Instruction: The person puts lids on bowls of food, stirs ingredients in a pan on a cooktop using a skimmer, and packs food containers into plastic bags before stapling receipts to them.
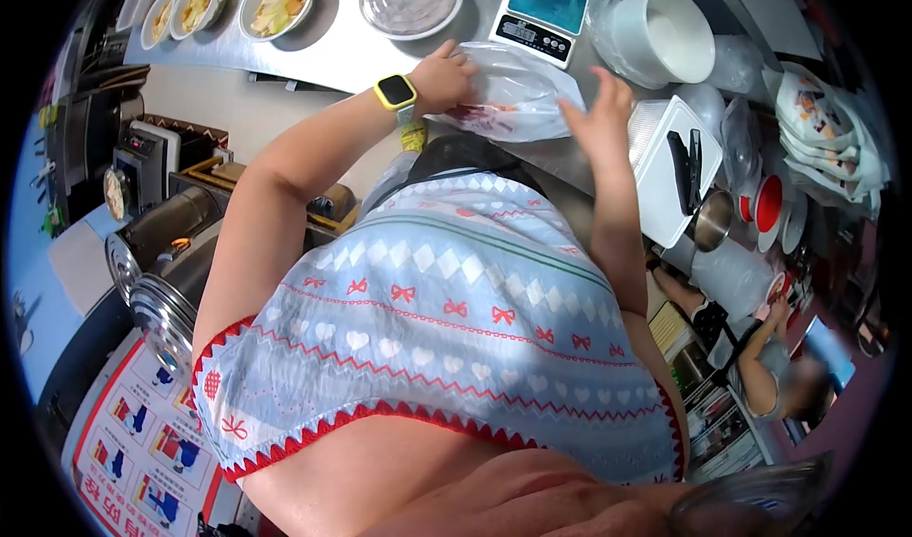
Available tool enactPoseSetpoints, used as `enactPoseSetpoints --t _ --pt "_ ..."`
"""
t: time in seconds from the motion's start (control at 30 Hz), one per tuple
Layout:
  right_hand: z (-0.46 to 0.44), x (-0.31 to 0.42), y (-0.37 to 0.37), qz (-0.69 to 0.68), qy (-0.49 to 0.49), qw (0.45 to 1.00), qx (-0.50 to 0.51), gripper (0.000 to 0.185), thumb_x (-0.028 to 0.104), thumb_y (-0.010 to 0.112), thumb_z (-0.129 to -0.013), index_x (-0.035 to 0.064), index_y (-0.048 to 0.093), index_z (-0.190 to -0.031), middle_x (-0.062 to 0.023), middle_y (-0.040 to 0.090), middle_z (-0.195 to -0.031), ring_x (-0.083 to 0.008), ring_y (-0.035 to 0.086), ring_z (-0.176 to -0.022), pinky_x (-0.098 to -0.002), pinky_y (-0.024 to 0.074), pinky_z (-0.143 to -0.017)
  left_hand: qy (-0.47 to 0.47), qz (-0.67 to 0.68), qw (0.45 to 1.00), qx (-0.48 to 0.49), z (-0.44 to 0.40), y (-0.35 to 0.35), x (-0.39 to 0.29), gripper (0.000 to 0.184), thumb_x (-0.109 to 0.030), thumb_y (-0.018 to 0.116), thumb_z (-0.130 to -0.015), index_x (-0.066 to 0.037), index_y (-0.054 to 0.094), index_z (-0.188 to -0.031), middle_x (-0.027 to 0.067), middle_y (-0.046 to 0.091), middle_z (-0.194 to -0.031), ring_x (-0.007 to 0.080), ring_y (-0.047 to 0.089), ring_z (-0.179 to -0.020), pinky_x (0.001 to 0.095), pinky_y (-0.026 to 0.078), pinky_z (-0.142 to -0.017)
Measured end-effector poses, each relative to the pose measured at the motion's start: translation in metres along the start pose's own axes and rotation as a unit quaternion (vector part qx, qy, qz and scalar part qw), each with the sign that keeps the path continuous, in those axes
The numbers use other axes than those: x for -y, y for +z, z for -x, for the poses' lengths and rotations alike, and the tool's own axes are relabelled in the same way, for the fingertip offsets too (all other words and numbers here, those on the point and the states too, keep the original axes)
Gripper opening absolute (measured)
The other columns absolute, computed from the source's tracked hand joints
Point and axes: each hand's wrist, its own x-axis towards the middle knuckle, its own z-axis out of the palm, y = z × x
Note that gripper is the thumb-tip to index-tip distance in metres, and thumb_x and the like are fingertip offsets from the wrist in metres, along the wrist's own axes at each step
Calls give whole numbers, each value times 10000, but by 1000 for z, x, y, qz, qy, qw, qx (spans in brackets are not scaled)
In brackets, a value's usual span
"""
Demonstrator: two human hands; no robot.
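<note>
A clear plastic bag (522,95) with reddish contents at its bottom lies at the counter's front edge. My left hand (443,79), wearing a yellow watch, closes its fingers on the bag's left side. On the other side, my right hand (604,119) is open, thumb and fingers spread near the bag's right edge; whether the thumb touches the plastic I cannot tell. Behind the bag stands a digital scale (540,12) with a blue-green top. A lidded round bowl (411,1) sits behind my left hand.
Several bowls of food (276,5) stand along the metal counter (328,52) to the left. At right are a white tub (665,35), a white box (665,181) with black-handled tools, and a steel pot (712,220). Another person (765,366) is at the far right.
</note>
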Motion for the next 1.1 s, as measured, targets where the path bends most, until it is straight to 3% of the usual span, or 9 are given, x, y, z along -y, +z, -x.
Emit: enactPoseSetpoints --t 0.1,0.17,0.27,0.53,0.6,0.73,0.8,0.97,1.1 --pt "4 51 5 -48 -221 973 -52 504 268 741 -730 108 557 -1172 -185 536 -1121 -358 560 -1036 -405 467 -860 -5 -13 1000 19 -6 -2 -8 230 -225 636 -783 -183 645 -1009 44 533 -1192 231 492 -1144 493 240 -1067" --pt "-1 43 47 29 -347 903 250 490 245 735 -726 155 551 -1171 -167 535 -1112 -350 545 -1073 -415 464 -892 -2 -26 999 19 -7 -1 -8 262 -287 605 -810 -175 641 -1044 47 547 -1184 229 492 -1147 493 240 -1045" --pt "-7 5 76 112 -230 918 304 479 283 734 -714 188 570 -1155 -151 557 -1059 -341 583 -982 -416 470 -883 -11 -38 999 19 0 3 -9 401 -404 582 -820 -145 614 -1125 66 540 -1236 232 480 -1174 507 224 -1029" --pt "-40 -8 81 4 -378 857 350 883 324 763 -689 316 306 -1444 -229 348 -1396 -391 398 -1263 -404 367 -1034 -10 -43 998 38 8 -5 11 558 -491 622 -738 -80 645 -1114 76 491 -1343 222 425 -1252 570 114 -1090" --pt "-50 -8 74 -20 -344 847 405 753 305 706 -779 253 346 -1438 -219 408 -1380 -378 411 -1264 -385 348 -1047 26 -22 999 17 17 -1 22 415 -439 615 -758 -126 701 -1016 39 507 -1328 189 414 -1258 556 114 -1103" --pt "-60 -12 56 -439 10 772 459 428 310 497 -956 68 522 -1307 -172 585 -1218 -245 544 -1150 -354 404 -1006 98 -57 992 -51 38 11 37 271 -321 559 -826 -189 706 -1011 -4 498 -1339 124 409 -1255 526 119 -1129" --pt "-65 -8 51 -651 132 630 403 395 322 467 -969 27 587 -1203 -126 632 -1131 -190 605 -1022 -319 448 -949 128 -26 969 -208 46 5 45 330 -275 547 -822 -251 619 -1143 -49 471 -1371 122 418 -1258 507 196 -1110" --pt "-91 50 63 -428 110 871 213 328 240 484 -963 9 575 -1177 -97 642 -968 -124 573 -707 -212 511 -640 42 23 960 -277 85 -11 75 338 -176 638 -763 -215 606 -1098 -22 560 -1219 176 521 -1143 477 402 -964" --pt "-119 100 129 -411 136 887 161 320 219 557 -893 -12 615 -1106 -112 664 -879 -156 628 -647 -258 535 -590 -373 346 702 -499 77 19 119 325 -141 627 -880 -16 547 -1169 155 604 -990 265 602 -795 350 500 -732"
